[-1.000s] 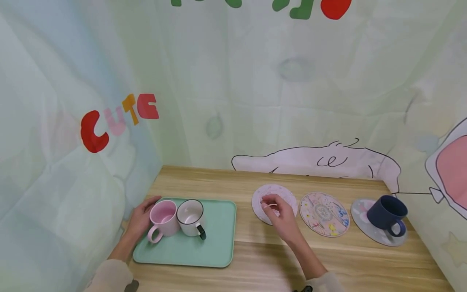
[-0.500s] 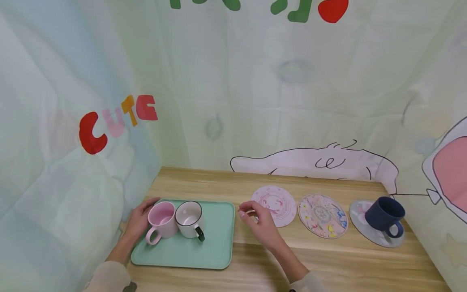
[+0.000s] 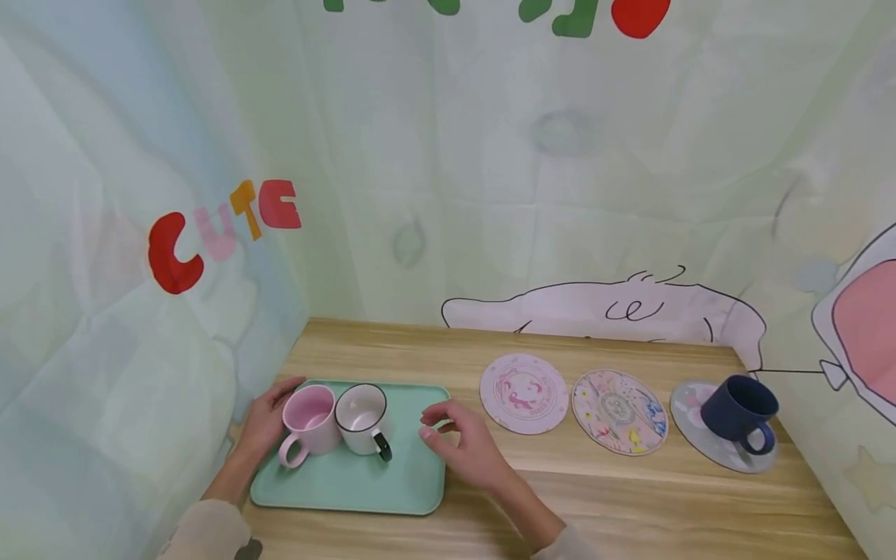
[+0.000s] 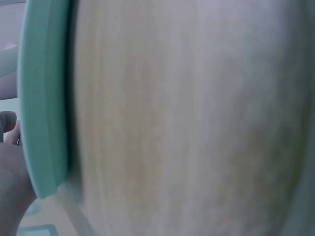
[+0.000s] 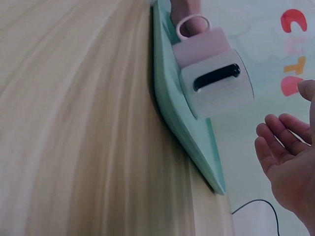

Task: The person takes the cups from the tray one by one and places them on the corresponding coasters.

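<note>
A pink mug (image 3: pixel 311 420) and a white mug (image 3: pixel 362 420) with a dark rim and black handle stand side by side on a green tray (image 3: pixel 413 486). My left hand (image 3: pixel 262 420) lies along the tray's left edge, beside the pink mug; its fingertips are partly hidden behind that mug. Over the tray's right edge hovers my right hand (image 3: pixel 462 443), fingers loosely bent and holding nothing. In the right wrist view, the same right hand (image 5: pixel 288 152) has its fingers spread apart from the white mug (image 5: pixel 216 86).
Right of the tray lie a pink round coaster (image 3: pixel 523 394) and a floral coaster (image 3: pixel 620 412). A dark blue mug (image 3: pixel 740 412) sits on a grey coaster (image 3: pixel 735 459) at the far right. Printed cloth (image 3: pixel 420 171) walls the wooden table's back and sides.
My right hand has moved left from above the pink coaster to over the tray's right edge, uncovering the coaster. My left hand and the mugs have stayed in place.
</note>
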`<state>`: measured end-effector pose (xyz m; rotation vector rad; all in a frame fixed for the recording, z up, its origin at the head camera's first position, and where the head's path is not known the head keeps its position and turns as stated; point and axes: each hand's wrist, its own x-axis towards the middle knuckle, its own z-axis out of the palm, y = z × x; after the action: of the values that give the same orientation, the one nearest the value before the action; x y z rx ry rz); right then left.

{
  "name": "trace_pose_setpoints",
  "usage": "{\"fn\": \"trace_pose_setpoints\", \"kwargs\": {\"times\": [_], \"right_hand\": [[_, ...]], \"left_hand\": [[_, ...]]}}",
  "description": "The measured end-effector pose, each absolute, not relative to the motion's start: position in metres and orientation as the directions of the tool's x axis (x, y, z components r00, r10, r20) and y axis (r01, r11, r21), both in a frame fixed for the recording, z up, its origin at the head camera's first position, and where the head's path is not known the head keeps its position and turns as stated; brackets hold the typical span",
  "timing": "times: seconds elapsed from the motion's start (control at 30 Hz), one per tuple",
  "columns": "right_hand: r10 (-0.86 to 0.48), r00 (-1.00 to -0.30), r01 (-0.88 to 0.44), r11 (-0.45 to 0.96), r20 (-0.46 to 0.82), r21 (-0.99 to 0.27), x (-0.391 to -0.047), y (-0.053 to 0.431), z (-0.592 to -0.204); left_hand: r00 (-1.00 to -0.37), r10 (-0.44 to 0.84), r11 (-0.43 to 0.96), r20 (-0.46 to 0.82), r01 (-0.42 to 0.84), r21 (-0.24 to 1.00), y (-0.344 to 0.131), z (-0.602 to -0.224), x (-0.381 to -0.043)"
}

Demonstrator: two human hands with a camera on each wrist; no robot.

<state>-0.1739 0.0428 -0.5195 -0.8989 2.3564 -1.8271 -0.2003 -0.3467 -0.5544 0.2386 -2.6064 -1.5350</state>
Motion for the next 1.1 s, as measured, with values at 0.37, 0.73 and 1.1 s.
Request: {"fn": "trace_pose_setpoints", "kwargs": {"times": [0.37,0.73,1.1], "right_hand": [[-0.496,-0.807,-0.416,0.093,0.320,-0.905,-0.167,0.017,-0.531],[-0.497,-0.815,-0.384,0.077,0.299,-0.920,-0.161,-0.003,-0.537],[-0.479,-0.855,-0.267,0.082,0.197,-0.960,-0.159,-0.020,-0.545]], "left_hand": [[-0.984,-0.179,0.470,0.023,-0.065,0.880,-0.346,-0.557,-0.203],[-0.985,-0.172,0.471,0.026,-0.059,0.880,-0.347,-0.556,-0.203],[-0.985,-0.170,0.477,0.029,-0.057,0.877,-0.349,-0.556,-0.201]]}}
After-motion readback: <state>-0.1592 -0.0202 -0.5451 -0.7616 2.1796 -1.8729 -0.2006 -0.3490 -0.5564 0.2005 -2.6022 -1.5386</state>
